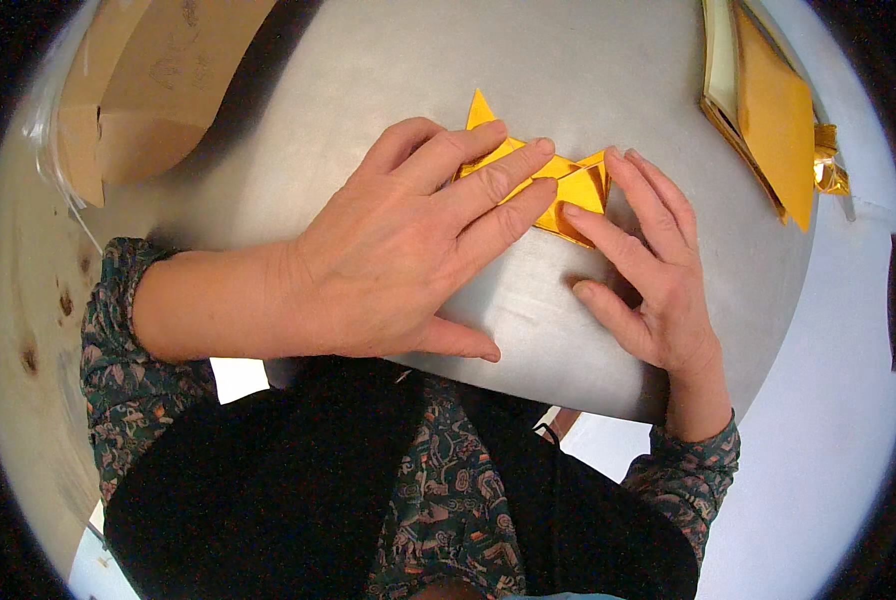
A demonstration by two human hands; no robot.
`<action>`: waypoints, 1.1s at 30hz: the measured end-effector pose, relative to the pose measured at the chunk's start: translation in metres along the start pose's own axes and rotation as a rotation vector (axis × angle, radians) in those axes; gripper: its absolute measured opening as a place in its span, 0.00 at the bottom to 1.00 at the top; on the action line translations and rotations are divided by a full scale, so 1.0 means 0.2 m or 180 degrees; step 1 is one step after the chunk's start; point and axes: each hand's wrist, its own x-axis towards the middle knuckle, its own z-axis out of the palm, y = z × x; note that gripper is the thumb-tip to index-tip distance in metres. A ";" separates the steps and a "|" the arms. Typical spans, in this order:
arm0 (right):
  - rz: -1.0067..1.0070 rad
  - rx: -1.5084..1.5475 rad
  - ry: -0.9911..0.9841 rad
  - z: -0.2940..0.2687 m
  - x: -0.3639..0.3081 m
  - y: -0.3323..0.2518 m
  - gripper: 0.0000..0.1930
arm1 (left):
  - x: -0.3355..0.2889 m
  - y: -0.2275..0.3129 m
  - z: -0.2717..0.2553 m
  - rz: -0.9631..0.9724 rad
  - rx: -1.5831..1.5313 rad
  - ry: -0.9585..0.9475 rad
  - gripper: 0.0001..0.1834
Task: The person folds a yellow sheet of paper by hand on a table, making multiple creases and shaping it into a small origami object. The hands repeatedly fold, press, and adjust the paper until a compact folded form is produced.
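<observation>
A piece of folded shiny gold paper (580, 190) lies on the grey metal table, with one pointed corner standing out at its upper left. My left hand (408, 215) rests flat across its left part, fingers stretched out and thumb apart, hiding much of the paper. At the paper's right end, my right hand (653, 245) touches it with the fingertips; one finger lies on the face and others reach the upper right corner. The right fingers are spread, and the thumb stays off the paper.
The metal table (388, 60) has a curved-looking right edge. A brown cardboard piece (168, 90) stands at the far left. At the far right lies a stack of gold sheets (773, 120), with crumpled gold foil (830, 165) beside it. A stained pale surface (38, 300) runs along the left.
</observation>
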 end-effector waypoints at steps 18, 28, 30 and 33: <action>0.0011 0.0135 0.0159 0.03 0.03 -0.05 0.23 | -0.02 -0.01 -0.03 0.0077 -0.0096 0.0100 0.58; -0.0083 0.0120 0.0067 0.02 0.05 -0.05 0.20 | -0.02 -0.01 -0.03 0.0068 0.0100 0.0105 0.54; -0.0068 0.0120 0.0054 0.02 0.05 -0.05 0.20 | -0.02 -0.01 -0.03 0.0062 0.0061 0.0130 0.54; -0.0082 0.0148 0.0104 0.03 0.05 -0.05 0.19 | -0.02 -0.01 -0.03 0.0058 0.0126 0.0109 0.54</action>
